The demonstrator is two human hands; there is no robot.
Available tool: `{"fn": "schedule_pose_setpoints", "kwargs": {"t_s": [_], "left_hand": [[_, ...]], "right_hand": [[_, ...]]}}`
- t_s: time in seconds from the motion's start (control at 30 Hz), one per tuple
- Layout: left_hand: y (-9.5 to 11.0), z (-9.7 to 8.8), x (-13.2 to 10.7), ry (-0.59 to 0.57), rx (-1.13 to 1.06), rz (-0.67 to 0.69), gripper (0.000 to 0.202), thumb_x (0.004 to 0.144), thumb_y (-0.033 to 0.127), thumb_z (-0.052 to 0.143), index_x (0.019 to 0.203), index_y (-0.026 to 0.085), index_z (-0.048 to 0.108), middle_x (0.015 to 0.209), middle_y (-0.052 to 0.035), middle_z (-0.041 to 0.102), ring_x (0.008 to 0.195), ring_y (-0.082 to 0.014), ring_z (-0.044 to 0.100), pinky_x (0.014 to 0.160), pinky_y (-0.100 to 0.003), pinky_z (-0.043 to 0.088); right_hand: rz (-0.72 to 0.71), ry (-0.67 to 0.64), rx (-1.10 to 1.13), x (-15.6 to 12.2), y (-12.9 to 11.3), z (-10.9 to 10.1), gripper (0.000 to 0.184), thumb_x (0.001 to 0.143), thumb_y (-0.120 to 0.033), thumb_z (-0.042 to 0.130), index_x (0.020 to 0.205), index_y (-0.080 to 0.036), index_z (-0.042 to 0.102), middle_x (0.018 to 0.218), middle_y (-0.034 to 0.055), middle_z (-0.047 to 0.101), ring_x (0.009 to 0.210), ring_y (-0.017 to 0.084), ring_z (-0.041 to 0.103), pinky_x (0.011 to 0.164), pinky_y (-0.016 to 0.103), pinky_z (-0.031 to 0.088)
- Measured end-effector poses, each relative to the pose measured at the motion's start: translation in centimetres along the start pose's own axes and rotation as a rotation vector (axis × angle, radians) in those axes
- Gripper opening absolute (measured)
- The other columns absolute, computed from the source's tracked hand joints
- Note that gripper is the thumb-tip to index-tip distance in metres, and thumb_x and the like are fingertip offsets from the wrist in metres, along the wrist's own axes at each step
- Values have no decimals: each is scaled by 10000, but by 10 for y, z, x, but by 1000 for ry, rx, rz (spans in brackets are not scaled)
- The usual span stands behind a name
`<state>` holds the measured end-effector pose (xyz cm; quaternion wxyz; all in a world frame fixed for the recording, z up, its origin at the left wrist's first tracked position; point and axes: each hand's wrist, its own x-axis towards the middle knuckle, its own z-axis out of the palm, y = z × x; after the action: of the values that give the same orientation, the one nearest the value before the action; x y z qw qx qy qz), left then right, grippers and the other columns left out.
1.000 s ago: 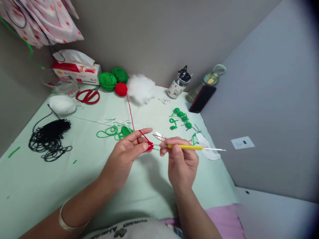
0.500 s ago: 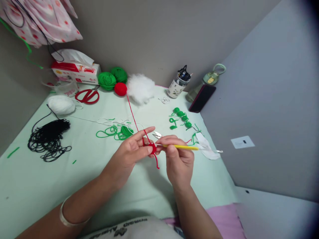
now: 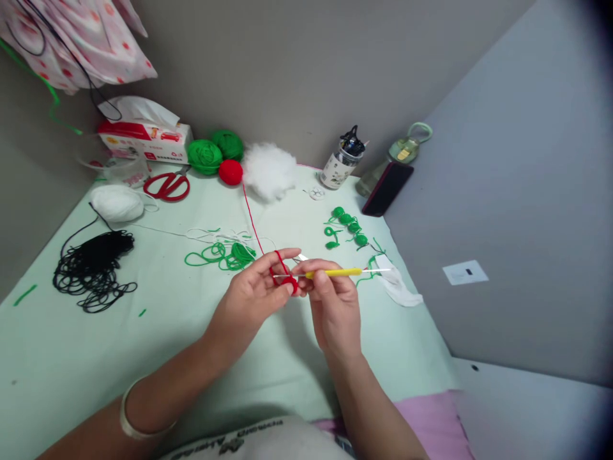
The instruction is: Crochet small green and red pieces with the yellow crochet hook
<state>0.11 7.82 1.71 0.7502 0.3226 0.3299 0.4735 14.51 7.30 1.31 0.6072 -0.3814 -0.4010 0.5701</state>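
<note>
Between thumb and fingers, my left hand [image 3: 251, 291] pinches a small red crochet piece [image 3: 290, 283]. Red yarn [image 3: 252, 217] runs over its raised index finger from the red yarn ball [image 3: 230, 172] at the back. My right hand [image 3: 335, 306] is closed around the yellow grip of a crochet hook [image 3: 342, 272]. The hook lies nearly level, its thin metal end reaching left across the red piece to the yarn by my left fingers. Whether the tip sits inside a loop is too small to tell. Partly behind my fingers lies a small shiny metal blade [image 3: 301, 257].
Green yarn balls [image 3: 205, 157], white stuffing [image 3: 271, 171], red scissors [image 3: 166, 186] and a tissue pack [image 3: 148, 140] line the back. Black cord [image 3: 96, 268] and loose green yarn [image 3: 230, 255] lie left. Small green crocheted pieces [image 3: 353, 227], a phone [image 3: 387, 189] and a bottle [image 3: 400, 153] are right.
My right hand and the crochet hook have shifted left, and the hook's tip now reaches further past the red piece. My left hand has barely moved.
</note>
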Motion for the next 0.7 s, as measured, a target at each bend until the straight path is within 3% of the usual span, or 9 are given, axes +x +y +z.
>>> {"fn": "schedule_pose_setpoints", "kwargs": {"t_s": [0.13,0.33,0.5,0.7], "left_hand": [[-4,2,-2,71,77,90,422,879,185,725,1283,281,656,1001,12,737,960,-122,678,915,-234,498],[-1,0,-3,80,93,36,443,862,250,756,1294,256,660,976,-9,743,936,-148,681,822,-236,515],[0,-2,0,61,60,-5,424,836,276,789,1247,264,688,945,3,755,929,-142,689,892,-253,511],[0,-3,-1,105,84,12,568,812,257,809,1348,279,622,893,17,727,932,-141,674,873,-250,523]], "right_hand": [[-84,11,-132,-2,5,1,142,946,-314,655,972,-259,783,919,23,758,769,140,634,726,284,498],[-82,43,-121,0,7,-1,145,948,-325,649,957,-266,781,922,23,757,747,143,620,710,299,485],[-66,37,-121,-2,10,-1,141,939,-344,660,957,-267,777,914,28,747,763,154,630,718,308,495],[-44,3,-103,-3,11,-1,140,939,-337,661,958,-267,780,923,31,743,839,172,656,787,324,514]]}}
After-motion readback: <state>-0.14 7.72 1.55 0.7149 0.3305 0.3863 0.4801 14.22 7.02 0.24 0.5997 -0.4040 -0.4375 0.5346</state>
